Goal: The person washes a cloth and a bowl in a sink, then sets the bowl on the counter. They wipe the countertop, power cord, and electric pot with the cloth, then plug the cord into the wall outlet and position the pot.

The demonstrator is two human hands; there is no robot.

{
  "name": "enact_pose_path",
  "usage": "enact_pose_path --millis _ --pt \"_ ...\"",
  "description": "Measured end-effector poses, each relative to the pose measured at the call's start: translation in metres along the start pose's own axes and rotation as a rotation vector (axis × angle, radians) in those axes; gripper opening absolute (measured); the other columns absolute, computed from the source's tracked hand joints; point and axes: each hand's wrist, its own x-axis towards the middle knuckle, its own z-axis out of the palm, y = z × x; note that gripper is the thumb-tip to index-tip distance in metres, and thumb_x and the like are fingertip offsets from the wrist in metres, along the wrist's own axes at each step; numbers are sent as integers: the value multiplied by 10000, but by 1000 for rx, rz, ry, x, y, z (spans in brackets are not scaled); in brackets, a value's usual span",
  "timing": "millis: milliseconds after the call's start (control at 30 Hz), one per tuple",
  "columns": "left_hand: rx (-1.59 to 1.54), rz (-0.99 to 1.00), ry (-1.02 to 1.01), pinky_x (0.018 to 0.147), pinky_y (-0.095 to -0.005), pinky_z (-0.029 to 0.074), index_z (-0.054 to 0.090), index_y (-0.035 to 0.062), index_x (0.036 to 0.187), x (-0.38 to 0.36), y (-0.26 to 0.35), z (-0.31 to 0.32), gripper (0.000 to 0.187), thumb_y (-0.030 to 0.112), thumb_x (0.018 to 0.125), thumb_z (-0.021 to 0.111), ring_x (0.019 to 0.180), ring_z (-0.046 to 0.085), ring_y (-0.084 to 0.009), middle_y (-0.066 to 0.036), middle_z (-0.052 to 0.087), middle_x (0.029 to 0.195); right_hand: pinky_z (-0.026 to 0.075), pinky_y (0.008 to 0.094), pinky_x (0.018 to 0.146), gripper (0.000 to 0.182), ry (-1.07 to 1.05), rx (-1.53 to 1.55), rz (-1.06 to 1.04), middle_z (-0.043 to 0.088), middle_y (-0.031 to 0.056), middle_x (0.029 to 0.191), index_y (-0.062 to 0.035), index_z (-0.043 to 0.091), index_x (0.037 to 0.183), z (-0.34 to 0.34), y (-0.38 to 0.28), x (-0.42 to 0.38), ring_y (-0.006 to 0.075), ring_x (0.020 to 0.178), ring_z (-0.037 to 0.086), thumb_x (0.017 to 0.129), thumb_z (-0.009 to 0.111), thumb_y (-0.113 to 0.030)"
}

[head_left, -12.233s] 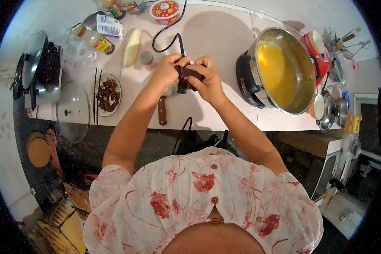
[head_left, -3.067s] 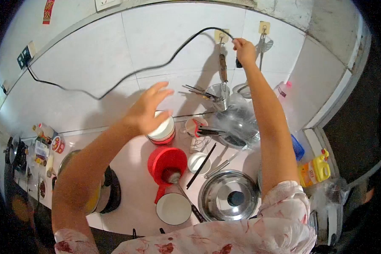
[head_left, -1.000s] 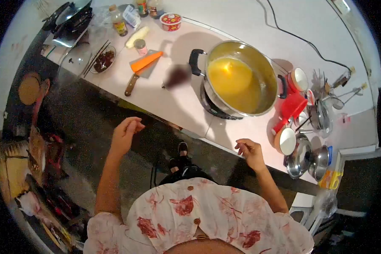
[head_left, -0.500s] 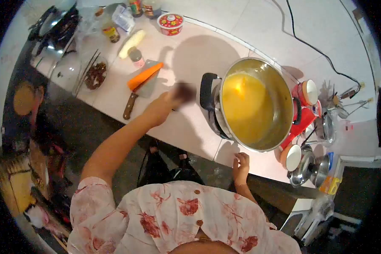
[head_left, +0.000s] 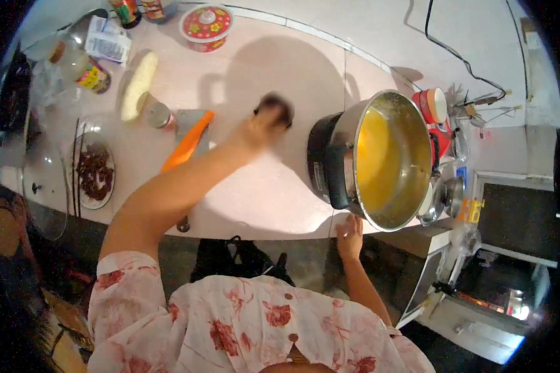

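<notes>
My left hand (head_left: 261,127), blurred by motion, is closed on a small dark object (head_left: 276,110) over the middle of the counter; what it is cannot be made out. An orange carrot (head_left: 189,142) lies on the cleaver blade (head_left: 197,117), partly behind my left forearm. A large steel pot (head_left: 422,180) of yellow liquid (head_left: 379,165) stands to the right of that hand. My right hand (head_left: 350,235) is at the counter's front edge just below the pot, its fingers loosely apart and nothing visible in them.
A pale peeled vegetable (head_left: 140,86), a small jar (head_left: 160,116) and a plate of dark food pieces (head_left: 96,171) with chopsticks (head_left: 76,168) are on the left. Behind stand a red lidded bowl (head_left: 206,28) and a bottle (head_left: 84,68). Bowls (head_left: 430,105) and metalware (head_left: 454,193) are at right.
The view has shifted, so the counter items look larger and sit differently. My left hand has moved forward, farther from the front edge, with the dark object still in it.
</notes>
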Motion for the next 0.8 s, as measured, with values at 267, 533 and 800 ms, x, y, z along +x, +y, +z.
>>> enact_pose_path --millis 267,533,800 --pt "14 -147 136 999 -390 333 330 192 1318 96 -80 -19 604 83 766 548 1245 326 -313 -150 249 1394 428 438 752 342 -53 -169 118 513 226 959 53 519 964 2 -4 0 399 894 498 743 614 -189" --pt "-8 33 321 950 -379 350 385 187 1279 138 -68 8 569 78 748 559 1238 318 -316 -112 330 1342 443 434 779 315 498 1098 601 510 115 1126 -48 469 1152 -34 -7 4 261 968 525 892 455 -227" --pt "-843 30 2 617 -466 437 529 6 883 61 38 -106 332 333 830 538 687 566 -384 -193 579 735 426 388 867 367 657 1183 707 514 108 1140 -25 472 1148 -108 -105 38 240 1044 515 880 482 -276"
